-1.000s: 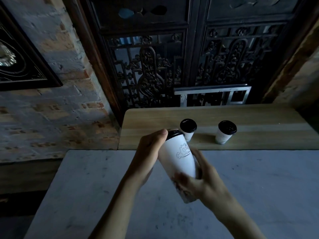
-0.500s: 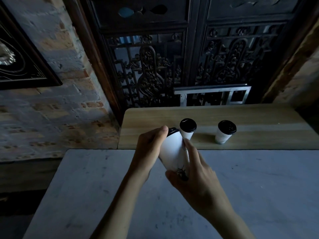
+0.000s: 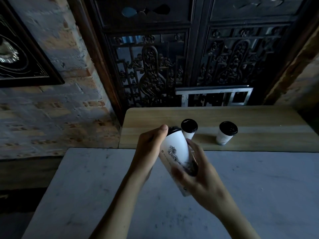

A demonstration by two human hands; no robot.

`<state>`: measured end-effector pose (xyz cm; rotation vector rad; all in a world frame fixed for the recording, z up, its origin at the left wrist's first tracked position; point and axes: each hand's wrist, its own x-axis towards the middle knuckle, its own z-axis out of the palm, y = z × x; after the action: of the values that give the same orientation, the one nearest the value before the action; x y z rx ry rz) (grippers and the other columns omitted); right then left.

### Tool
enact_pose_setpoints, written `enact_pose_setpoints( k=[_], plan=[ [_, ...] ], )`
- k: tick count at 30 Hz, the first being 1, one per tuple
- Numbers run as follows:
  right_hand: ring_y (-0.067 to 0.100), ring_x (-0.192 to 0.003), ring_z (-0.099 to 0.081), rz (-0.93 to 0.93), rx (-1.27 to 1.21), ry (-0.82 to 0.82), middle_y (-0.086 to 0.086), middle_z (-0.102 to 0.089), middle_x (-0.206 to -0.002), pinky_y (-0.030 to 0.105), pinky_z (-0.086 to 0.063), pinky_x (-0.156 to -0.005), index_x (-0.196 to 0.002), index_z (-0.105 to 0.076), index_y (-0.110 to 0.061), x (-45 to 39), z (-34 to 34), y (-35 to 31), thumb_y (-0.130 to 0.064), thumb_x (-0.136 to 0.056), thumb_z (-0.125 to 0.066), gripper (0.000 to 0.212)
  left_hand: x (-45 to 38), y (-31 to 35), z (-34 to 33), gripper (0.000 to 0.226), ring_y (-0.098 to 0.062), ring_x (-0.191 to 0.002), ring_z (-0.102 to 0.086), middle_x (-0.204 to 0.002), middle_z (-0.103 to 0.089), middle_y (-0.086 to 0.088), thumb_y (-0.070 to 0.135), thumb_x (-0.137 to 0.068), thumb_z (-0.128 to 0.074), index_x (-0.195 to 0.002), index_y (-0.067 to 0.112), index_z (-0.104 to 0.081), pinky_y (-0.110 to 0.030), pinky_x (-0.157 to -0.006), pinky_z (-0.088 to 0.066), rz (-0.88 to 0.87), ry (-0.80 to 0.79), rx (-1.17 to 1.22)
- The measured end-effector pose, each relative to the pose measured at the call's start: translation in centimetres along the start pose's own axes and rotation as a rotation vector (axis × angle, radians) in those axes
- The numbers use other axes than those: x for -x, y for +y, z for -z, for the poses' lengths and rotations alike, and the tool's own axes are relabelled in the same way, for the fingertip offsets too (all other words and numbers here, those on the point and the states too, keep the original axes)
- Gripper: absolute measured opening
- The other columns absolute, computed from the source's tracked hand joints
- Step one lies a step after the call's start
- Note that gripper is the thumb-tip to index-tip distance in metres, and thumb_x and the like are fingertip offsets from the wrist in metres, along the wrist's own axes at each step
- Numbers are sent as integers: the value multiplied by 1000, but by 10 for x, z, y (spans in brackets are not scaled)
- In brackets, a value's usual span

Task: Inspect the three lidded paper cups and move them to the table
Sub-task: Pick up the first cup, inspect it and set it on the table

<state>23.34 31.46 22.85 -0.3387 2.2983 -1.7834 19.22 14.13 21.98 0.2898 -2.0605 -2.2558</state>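
Right now I hold a white paper cup (image 3: 176, 152) tilted above the grey table (image 3: 86, 187), its black lid (image 3: 173, 129) leaning toward 12 o'clock. My left hand (image 3: 150, 149) wraps the upper wall, thumb at the lid rim; my right hand (image 3: 198, 171) cups the lower end. Two more lidded cups, the nearer cup (image 3: 189, 128) and the far cup (image 3: 226, 132), stand upright on the wooden shelf (image 3: 267, 121) at 12 and 1 o'clock.

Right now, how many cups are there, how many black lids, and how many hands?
Cups: 3 (held cup, middle cup, right cup)
Black lids: 3 (held cup's lid, middle lid, right lid)
Hands: 2 (left hand, right hand)
Total: 8
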Motion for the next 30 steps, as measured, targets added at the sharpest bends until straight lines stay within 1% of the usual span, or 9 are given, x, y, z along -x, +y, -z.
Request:
enact_pose_setpoints(
  k=[2, 5, 7, 10, 13, 17, 24, 27, 30],
  plan=[
    [11, -87, -66, 40, 322, 3, -11, -67, -122, 29, -49, -70, -151, -19, -56, 2, -3, 3, -69, -77, -60, 85, 1, 2, -3, 59, -20, -85, -50, -91, -54, -5, 70, -85, -61, -82, 11, -64, -41, -80, -36, -6, -11, -28],
    [22, -97, -67, 36, 412, 19, -5, -61, -135, 34, -48, -73, -151, -5, -59, 4, -5, 6, -72, -72, -54, 94, 2, 3, -4, 75, -21, -82, -48, -88, -53, -6, 69, -86, -60, -86, -7, -61, -41, -77, -35, -18, -22, -41],
    [16, -91, -67, 56, 347, 19, -8, -66, -128, 33, -51, -72, -150, -12, -59, 3, -4, 8, -68, -75, -61, 90, 4, 4, -2, 73, -22, -85, -52, -91, -56, -8, 69, -84, -60, -86, -4, -66, -42, -80, -36, -14, -31, -28],
    [13, -95, -75, 0, -49, -38, -7, -76, -113, 36, -62, -76, -143, -43, -51, 2, 1, 3, -48, -78, -78, 73, 5, 5, -1, 77, -28, -93, -65, -97, -70, -14, 66, -84, -63, -100, -9, -68, -45, -86, -45, -2, -15, 25],
    [19, -94, -77, -123, -326, -109, 3, -79, -108, 27, -59, -74, -130, -61, -46, 2, 6, -8, -45, -73, -81, 61, 6, 5, 0, 60, -36, -109, -75, -112, -79, -23, 63, -86, -63, -102, 7, -79, -59, -104, -53, -4, 2, 43],
    [33, -93, -75, -197, -434, -130, 12, -77, -111, 45, -57, -81, -133, -65, -37, 3, 8, -7, -43, -75, -80, 60, 6, 4, 0, 52, -32, -115, -75, -112, -83, -13, 63, -88, -62, -104, 18, -84, -61, -109, -50, -33, -9, 48],
    [42, -82, -73, -311, -652, -216, 15, -76, -106, 41, -60, -64, -133, -68, -32, 4, 10, -7, -39, -75, -79, 59, 10, 6, 2, 73, -19, -102, -76, -108, -83, -10, 86, -76, -66, -106, 21, -84, -46, -93, -54, -21, -44, 39],
    [43, -80, -72, -327, -652, -233, 20, -73, -105, 40, -59, -61, -135, -67, -22, 4, 13, -7, -39, -75, -78, 63, 13, 7, 7, 59, -14, -114, -75, -117, -83, 4, 82, -82, -64, -113, 35, -83, -50, -104, -53, -61, -145, 20],
    [42, -79, -72, -355, -650, -270, 21, -74, -106, 39, -60, -59, -132, -68, -20, 3, 19, -10, -39, -73, -81, 63, 14, 6, 12, 58, -19, -136, -64, -138, -75, 2, 76, -89, -62, -132, 39, -74, -55, -119, -44, -105, -226, 9]
  ],
)
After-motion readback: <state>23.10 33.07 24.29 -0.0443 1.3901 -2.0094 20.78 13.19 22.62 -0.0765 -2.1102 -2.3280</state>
